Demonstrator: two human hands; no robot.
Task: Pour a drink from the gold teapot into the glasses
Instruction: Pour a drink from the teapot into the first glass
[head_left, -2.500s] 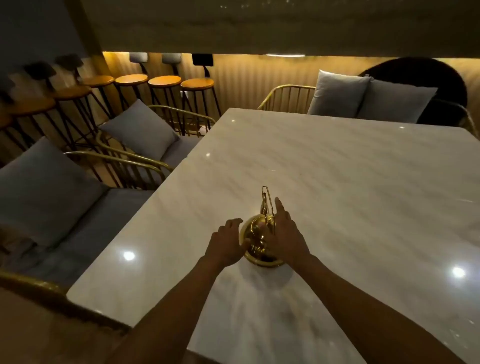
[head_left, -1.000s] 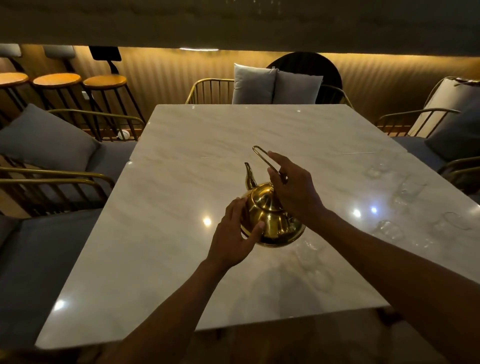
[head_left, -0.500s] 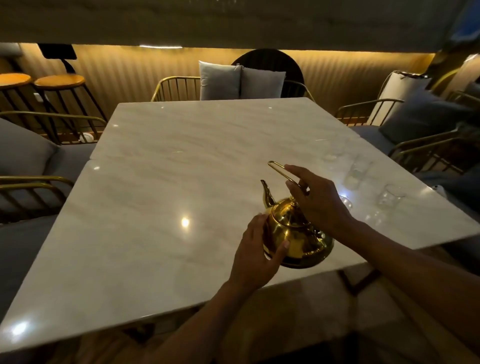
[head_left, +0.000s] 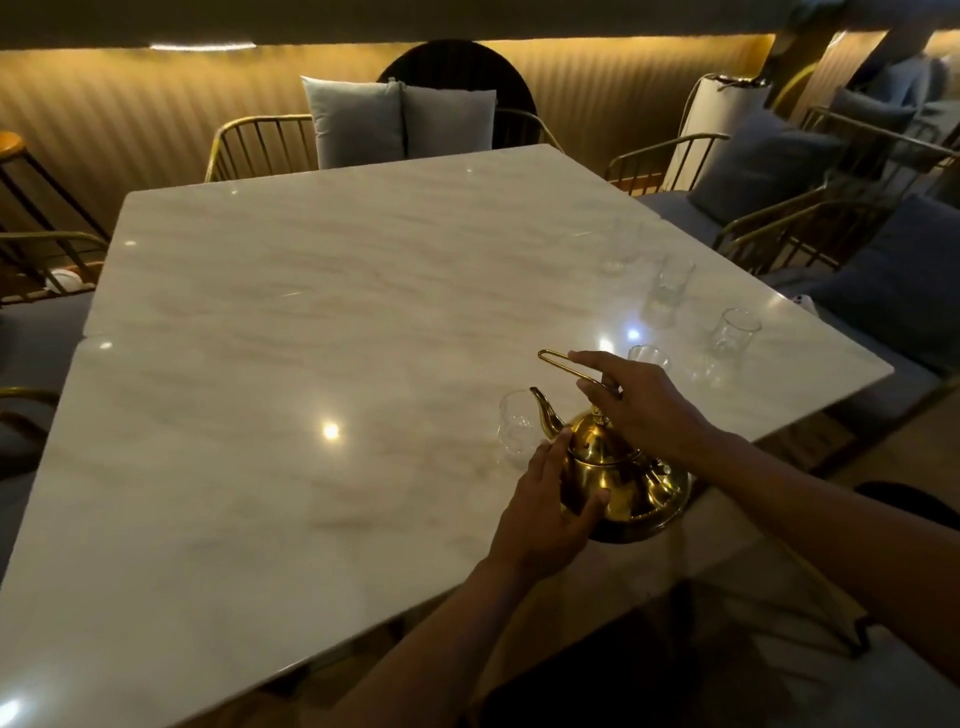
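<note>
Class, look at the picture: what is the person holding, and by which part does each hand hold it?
The gold teapot: right hand grips its wire handle; left hand steadies its body.

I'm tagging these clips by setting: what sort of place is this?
Probably a café or lounge: a large marble table ringed by gold wire chairs with grey cushions, a bar stool and warm strip lighting.

Marble table (head_left: 311, 312), wire chairs (head_left: 260, 145), 2 grey cushions (head_left: 358, 122), warm-lit ribbed wall (head_left: 104, 114).
</note>
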